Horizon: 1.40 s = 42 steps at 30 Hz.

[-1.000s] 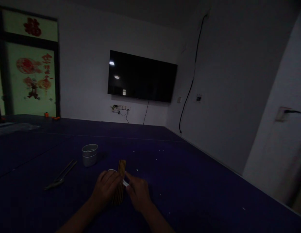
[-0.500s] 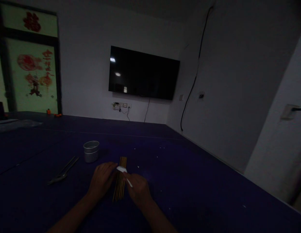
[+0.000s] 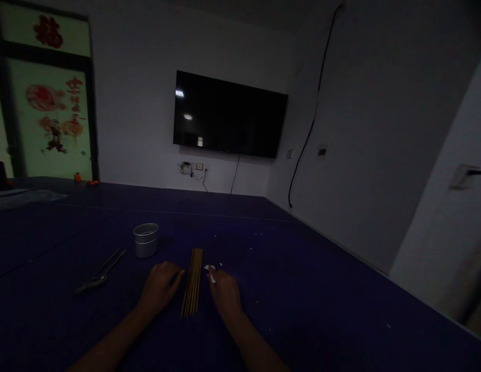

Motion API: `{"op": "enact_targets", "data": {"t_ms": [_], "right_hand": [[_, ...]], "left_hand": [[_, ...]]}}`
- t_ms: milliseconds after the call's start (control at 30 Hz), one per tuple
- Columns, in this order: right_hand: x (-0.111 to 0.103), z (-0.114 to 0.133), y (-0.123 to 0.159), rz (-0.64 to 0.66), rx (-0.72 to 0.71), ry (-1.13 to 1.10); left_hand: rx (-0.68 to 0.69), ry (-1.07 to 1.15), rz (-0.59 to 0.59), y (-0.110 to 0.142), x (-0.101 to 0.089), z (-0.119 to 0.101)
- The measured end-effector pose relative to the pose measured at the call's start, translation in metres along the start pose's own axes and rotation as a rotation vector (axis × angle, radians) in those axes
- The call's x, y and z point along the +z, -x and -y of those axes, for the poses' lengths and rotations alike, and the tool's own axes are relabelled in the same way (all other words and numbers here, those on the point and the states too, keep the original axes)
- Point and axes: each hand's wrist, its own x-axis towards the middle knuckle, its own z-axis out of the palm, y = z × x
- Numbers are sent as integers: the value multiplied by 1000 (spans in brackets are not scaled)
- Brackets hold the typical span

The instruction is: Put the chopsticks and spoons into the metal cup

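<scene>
Though near, rods (image 3: 193,284) clear of fingers (image 3: 179,277).

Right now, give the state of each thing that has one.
Sticks: side by side, lying flat.
Left grip: fingers bent, beside sticks.
Right grip: closed on white piece.
White piece: held.
Metal cup: upright, open-topped.
Pliers-like tool: lying, handles apart.
White scraps: scattered.
Television: screen dark.
Glass door: seemingly shut.

You face a dim, pale wall (image 3: 135,124) bearing a wide black rectangular television (image 3: 229,114), a dark-framed pale-green door (image 3: 50,119) to its left.
</scene>
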Motion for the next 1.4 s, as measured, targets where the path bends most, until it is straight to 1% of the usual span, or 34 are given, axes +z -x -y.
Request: {"op": "enact_targets", "data": {"t_ms": [133, 300, 467, 600, 833, 900, 967, 1067, 1233, 1333, 1400], "right_hand": [[4, 1, -3, 62, 10, -5], [6, 5, 1, 122, -46, -38], [8, 5, 8, 103, -92, -79], [7, 4, 10, 88, -140, -58], [5, 7, 12, 121, -141, -10], [5, 7, 12, 130, -142, -13], [4, 7, 11, 128, -137, -28], [2, 6, 9, 92, -98, -56], [5, 2, 8, 53, -55, -43], [11, -1, 8, 74, -53, -44], [14, -2, 9, 91, -63, -65]], "left_hand": [[-14, 21, 23, 0, 0, 0], [-35, 29, 48, 0, 0, -1], [-43, 38, 79, -1, -1, -1], [-65, 39, 69, -1, -3, -3], [-50, 68, 83, 0, -1, 0], [-14, 85, 96, 0, 1, 1], [52, 109, 122, 0, 3, 1], [155, 134, 160, 2, 4, -1], [309, 127, 321, 6, 1, -10], [355, 111, 360, 8, 0, -14], [350, 105, 368, 8, 1, -15]]}}
